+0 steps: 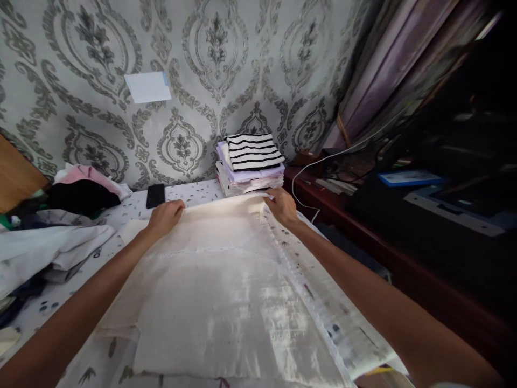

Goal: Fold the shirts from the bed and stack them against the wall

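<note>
A cream-white cloth garment (202,302) with a lace-like seam lies spread over a patterned bedsheet (189,189). Its far edge is raised a little between my two hands. My left hand (166,215) is closed on the far left part of that edge. At the far right corner, my right hand (281,205) pinches the cloth between thumb and fingers. Just behind my right hand stands a stack of folded clothes (251,178), with a black-and-white striped piece (254,152) on top.
A black phone (155,195) lies beyond my left hand. Loose clothes (86,191) are heaped at the left. On the right, a dark red wooden surface (363,242) carries a white cable (323,160) and a blue item (410,178). A patterned wall rises behind.
</note>
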### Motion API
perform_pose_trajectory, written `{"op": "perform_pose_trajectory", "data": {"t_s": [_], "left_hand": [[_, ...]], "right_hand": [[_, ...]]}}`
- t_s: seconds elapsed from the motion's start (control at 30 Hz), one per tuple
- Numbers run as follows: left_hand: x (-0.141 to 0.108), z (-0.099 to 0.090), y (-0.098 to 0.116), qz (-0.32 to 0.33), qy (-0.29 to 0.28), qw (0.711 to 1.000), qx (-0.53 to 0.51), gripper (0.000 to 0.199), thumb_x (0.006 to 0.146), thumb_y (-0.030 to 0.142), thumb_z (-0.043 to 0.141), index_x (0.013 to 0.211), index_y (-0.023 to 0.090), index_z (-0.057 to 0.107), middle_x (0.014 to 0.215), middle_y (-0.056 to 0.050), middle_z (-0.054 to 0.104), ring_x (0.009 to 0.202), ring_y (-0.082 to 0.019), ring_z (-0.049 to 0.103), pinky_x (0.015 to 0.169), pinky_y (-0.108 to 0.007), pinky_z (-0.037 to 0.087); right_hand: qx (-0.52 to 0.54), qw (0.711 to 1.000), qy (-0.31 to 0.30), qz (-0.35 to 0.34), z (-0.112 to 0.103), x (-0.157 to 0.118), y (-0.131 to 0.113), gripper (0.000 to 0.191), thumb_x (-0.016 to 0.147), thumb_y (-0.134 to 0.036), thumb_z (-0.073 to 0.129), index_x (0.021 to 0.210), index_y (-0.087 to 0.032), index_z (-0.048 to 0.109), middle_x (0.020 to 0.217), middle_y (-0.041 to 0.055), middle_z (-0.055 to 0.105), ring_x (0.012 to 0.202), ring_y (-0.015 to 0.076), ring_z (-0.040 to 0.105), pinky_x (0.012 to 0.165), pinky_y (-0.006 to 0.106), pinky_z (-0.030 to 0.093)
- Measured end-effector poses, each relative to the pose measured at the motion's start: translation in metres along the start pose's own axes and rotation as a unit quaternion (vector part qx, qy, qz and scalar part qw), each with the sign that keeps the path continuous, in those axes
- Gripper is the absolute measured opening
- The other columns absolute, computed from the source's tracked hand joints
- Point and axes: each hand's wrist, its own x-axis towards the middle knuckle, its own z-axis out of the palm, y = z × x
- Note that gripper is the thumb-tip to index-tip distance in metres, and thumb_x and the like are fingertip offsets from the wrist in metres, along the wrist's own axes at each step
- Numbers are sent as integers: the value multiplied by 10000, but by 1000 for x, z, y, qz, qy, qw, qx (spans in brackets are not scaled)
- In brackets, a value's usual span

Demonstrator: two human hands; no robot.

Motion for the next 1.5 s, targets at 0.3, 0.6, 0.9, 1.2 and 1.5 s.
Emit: {"op": "perform_pose_trajectory", "data": {"t_s": [0.3, 0.6, 0.9, 1.2, 1.5], "left_hand": [[-44, 24, -28, 71, -38, 990, -115, 265, 883, 211, 500, 1110, 191, 637, 1139, -90, 685, 1073, -230, 623, 945, -358, 490], [-25, -19, -140, -99, -182, 978, 40, 544, 724, 155, 521, 1261, 183, 603, 1293, -100, 643, 1188, -259, 595, 986, -355, 478], [-44, -24, -144, -100, -162, 980, 66, 212, 771, 207, 537, 951, 195, 650, 1041, -88, 685, 991, -266, 629, 787, -322, 463], [-74, -28, -133, 21, -67, 986, 154, 182, 868, 131, 451, 879, 204, 618, 954, -105, 629, 1028, -283, 575, 773, -350, 456], [-86, -27, -117, 54, -117, 971, 204, 333, 840, 68, 424, 998, 213, 680, 1032, -124, 641, 1069, -301, 571, 761, -377, 478]], "right_hand": [[-69, 990, -76, -99, 24, -39, 39, 302, 874, -261, 510, 1074, -191, 726, 1100, 122, 694, 974, 279, 643, 777, 362, 496], [-140, 955, -63, -253, 34, -32, 8, 410, 898, -192, 491, 1273, -200, 656, 1333, 147, 649, 1249, 354, 544, 999, 506, 427], [-38, 975, -74, -206, 30, -14, -2, 355, 927, -226, 448, 1138, -188, 731, 1076, 116, 763, 1030, 293, 674, 882, 420, 502], [-28, 967, -72, -245, 8, -41, -2, 328, 953, -246, 455, 1111, -191, 737, 1053, 103, 769, 1015, 282, 663, 883, 415, 481], [-95, 950, -158, -253, 2, -74, -8, 298, 927, -168, 487, 1071, -188, 747, 1078, 112, 752, 1039, 273, 639, 903, 399, 466]]}}
